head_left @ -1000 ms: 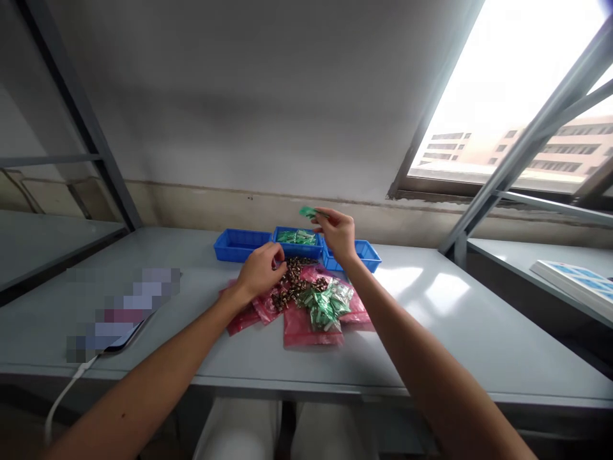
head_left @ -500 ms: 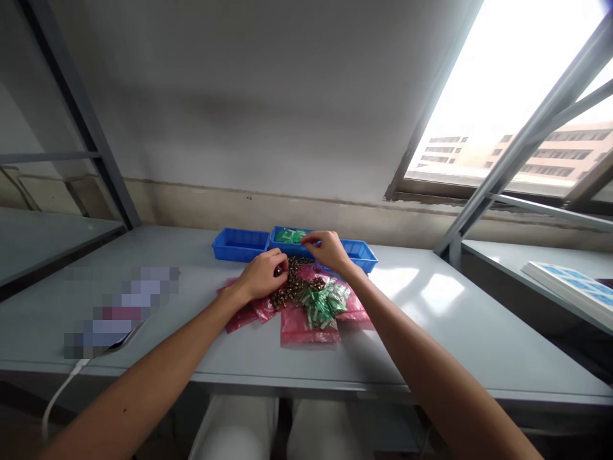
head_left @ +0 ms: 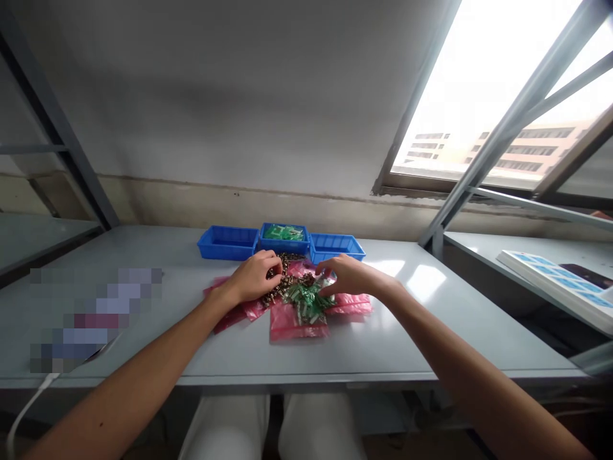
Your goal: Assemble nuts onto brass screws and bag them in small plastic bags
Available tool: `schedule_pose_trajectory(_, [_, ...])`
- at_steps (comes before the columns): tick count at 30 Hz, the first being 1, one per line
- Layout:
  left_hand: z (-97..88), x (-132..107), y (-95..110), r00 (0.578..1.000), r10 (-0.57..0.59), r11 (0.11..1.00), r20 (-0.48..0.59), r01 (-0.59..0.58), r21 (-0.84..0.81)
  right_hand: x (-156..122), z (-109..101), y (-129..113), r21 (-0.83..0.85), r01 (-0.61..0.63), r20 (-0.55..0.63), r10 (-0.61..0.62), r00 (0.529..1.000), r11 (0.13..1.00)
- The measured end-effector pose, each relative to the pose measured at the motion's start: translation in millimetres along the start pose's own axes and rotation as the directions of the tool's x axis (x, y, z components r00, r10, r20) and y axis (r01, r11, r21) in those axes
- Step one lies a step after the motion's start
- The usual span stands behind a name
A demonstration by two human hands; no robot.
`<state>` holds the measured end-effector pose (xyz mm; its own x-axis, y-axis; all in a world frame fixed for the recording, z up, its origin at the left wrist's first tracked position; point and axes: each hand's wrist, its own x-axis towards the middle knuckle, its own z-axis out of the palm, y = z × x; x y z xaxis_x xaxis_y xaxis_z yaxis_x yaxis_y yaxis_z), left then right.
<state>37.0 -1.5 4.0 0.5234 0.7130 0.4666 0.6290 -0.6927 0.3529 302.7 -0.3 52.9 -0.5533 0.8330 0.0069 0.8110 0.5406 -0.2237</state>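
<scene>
We observe the right hand at the right side of the heaped green packets, thumb and fingers apart. The left hand curls beside the bronze-coloured metal parts; we cannot tell whether its fingers grip one. The heap overlies pink plastic bags. Behind, the middle blue bin holds similar packets.

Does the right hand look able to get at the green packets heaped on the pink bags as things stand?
Probably yes: the right hand is beside the green packets with thumb and fingers apart. Nothing visible blocks it; the left hand is off by the brown pieces.
</scene>
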Motion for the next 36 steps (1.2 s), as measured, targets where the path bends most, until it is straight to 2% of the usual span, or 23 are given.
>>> schedule_pose_trajectory(3, [-0.3, 0, -2, 1.0, 0.006, 1.0, -0.015, -0.006, 0.009, 1, 4, -1, 0.01, -0.002, -0.043, 0.002, 0.999, 1.0])
schedule_pose_trajectory(7, [-1.4, 0, -5, 0.998, -0.007, 0.998, -0.064, 0.011, 0.057, 5, -2, -1, -0.013, 0.021, -0.082, -0.022, 0.996, 1.0])
schedule_pose_trajectory(11, [-0.9, -1, -8, 0.999, -0.043, 0.999, 0.007, 0.043, 0.025, 11, -15, 2, -0.001, 0.017, -0.101, -0.017, 0.995, 1.0])
schedule_pose_trajectory(13, [-0.3, -1, -7, 0.999, -0.052, 0.999, 0.017, 0.051, 0.015, 15, -21, 2, 0.074, 0.025, -0.162, -0.013, 0.987, 0.997])
schedule_pose_trajectory(15, [-0.2, 0, -5, 0.998, -0.062, 0.998, -0.011, 0.062, -0.002, 21, -24, -3, 0.217, 0.046, -0.247, 0.009, 0.969, 0.975])
schedule_pose_trajectory(17, [-1.1, 2, -2, 0.994, -0.091, 0.994, -0.058, 0.088, -0.059, 30, -23, -11, 0.4, 0.09, -0.319, 0.046, 0.947, 0.912])
schedule_pose_trajectory(19, [-3.0, 4, 0, 0.983, -0.153, 0.972, -0.097, 0.133, -0.193, 40, -18, -22, 0.555, 0.153, -0.365, 0.074, 0.928, 0.818])
schedule_pose_trajectory(21, [-5.4, 6, 1, 0.967, -0.235, 0.912, -0.102, 0.183, -0.368, 49, -9, -31, 0.647, 0.216, -0.422, 0.107, 0.9, 0.731])
schedule_pose_trajectory(24, [-8.4, 7, -3, 0.938, -0.338, 0.791, -0.071, 0.243, -0.562, 57, 11, -38, 0.736, 0.248, -0.442, 0.169, 0.881, 0.631])
schedule_pose_trajectory(27, [-8.7, 8, -6, 0.911, -0.411, 0.713, -0.042, 0.292, -0.638, 55, 30, -37, 0.795, 0.258, -0.424, 0.199, 0.883, 0.548])
schedule_pose_trajectory(29, [-7.9, 9, -7, 0.907, -0.42, 0.688, -0.035, 0.292, -0.665, 51, 40, -37, 0.829, 0.266, -0.407, 0.204, 0.891, 0.491])
schedule_pose_trajectory(33, [-9.1, 10, -7, 0.897, -0.413, 0.734, -0.154, 0.228, -0.64, 48, 49, -41, 0.908, 0.261, -0.34, 0.211, 0.917, 0.328])
schedule_pose_trajectory(34, [-10.2, 10, -6, 0.896, -0.417, 0.72, -0.15, 0.225, -0.657, 48, 50, -42, 0.92, 0.254, -0.325, 0.22, 0.92, 0.297])
schedule_pose_trajectory(36, [-12.6, 8, -4, 0.91, -0.413, 0.63, -0.039, 0.255, -0.734, 50, 52, -45, 0.937, 0.248, -0.308, 0.248, 0.919, 0.247])
